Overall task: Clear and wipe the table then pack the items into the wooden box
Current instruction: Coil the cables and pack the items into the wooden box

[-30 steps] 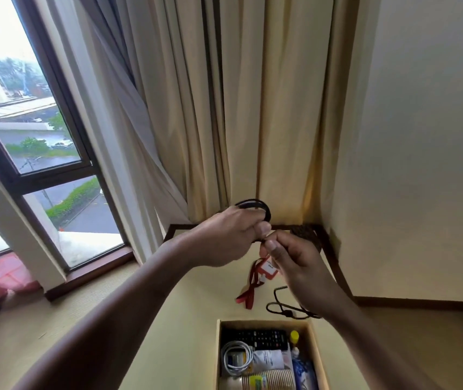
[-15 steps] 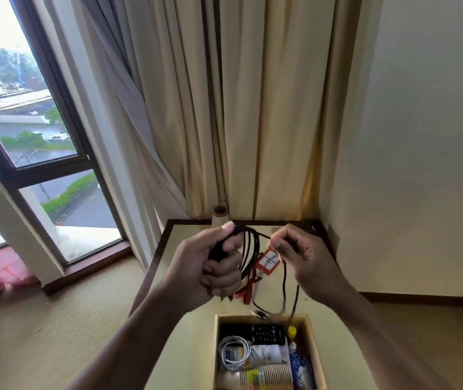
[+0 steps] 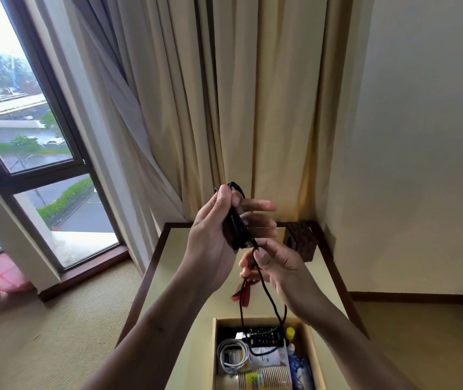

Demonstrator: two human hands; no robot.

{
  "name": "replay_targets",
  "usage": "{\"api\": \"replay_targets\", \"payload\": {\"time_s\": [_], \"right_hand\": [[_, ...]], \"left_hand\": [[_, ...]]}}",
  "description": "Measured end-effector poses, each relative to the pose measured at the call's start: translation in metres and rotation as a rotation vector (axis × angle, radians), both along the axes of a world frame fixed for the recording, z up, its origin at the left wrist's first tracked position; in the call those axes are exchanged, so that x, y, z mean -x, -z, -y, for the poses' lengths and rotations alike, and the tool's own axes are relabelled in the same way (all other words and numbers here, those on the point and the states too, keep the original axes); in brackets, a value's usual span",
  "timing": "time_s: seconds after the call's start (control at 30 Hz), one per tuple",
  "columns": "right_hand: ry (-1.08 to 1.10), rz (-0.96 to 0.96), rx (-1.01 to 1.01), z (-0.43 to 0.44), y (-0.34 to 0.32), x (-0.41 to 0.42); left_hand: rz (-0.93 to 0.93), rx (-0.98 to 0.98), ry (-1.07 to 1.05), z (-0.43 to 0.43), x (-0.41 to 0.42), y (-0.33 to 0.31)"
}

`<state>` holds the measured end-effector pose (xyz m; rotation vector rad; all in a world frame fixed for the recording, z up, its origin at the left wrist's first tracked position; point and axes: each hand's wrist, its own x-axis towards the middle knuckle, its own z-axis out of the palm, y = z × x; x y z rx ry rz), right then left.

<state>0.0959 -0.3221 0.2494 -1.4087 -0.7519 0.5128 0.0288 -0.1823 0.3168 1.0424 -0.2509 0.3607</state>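
Head view looks down past both forearms to a pale table [image 3: 185,299] set in the corner by the curtains [image 3: 224,108]. We see the left hand [image 3: 213,243] raised above the table, its thumb and fingers wrapped around a bundle of coiled black cord [image 3: 236,220], with the fingertips stretched out to the right behind the coil. Just below it, the right hand [image 3: 281,271] pinches a single strand of the same cord between thumb and forefinger; from there the strand drops in a loose loop whose bottom hangs into the wooden box [image 3: 309,358]. A red tag or ribbon [image 3: 243,294] dangles under the right hand, though we cannot tell what it is fastened to.

The box stands open on the near part of the table. Inside we make out a black remote control [image 3: 264,334], a coiled white cable [image 3: 231,353], a stack of paper cups [image 3: 264,378] lying on its side, and a small yellow-capped bottle [image 3: 290,333] along the right wall. A dark woven box [image 3: 300,240] sits at the far right corner of the table.
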Motion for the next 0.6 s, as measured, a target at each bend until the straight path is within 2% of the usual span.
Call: {"api": "replay_targets", "payload": {"time_s": [0.17, 0.3, 0.37, 0.47, 0.53, 0.6], "right_hand": [[0.060, 0.048, 0.021, 0.005, -0.008, -0.003], [0.057, 0.087, -0.013, 0.006, -0.012, -0.004], [0.089, 0.118, -0.068, 0.005, -0.014, -0.005], [0.180, 0.193, -0.148, 0.004, -0.013, -0.005], [0.250, 0.209, -0.192, 0.005, -0.011, -0.002], [0.257, 0.159, -0.219, 0.006, -0.008, 0.003]], "left_hand": [[0.066, -0.145, -0.157, -0.001, -0.005, -0.001], [0.074, -0.141, -0.220, 0.000, -0.008, -0.005], [0.054, -0.355, -0.350, 0.004, -0.009, -0.006], [-0.017, -0.866, -0.570, 0.004, -0.014, -0.001], [-0.036, -1.013, -0.617, -0.003, -0.018, 0.004], [-0.065, -1.051, -0.597, -0.007, -0.020, 0.007]]}}
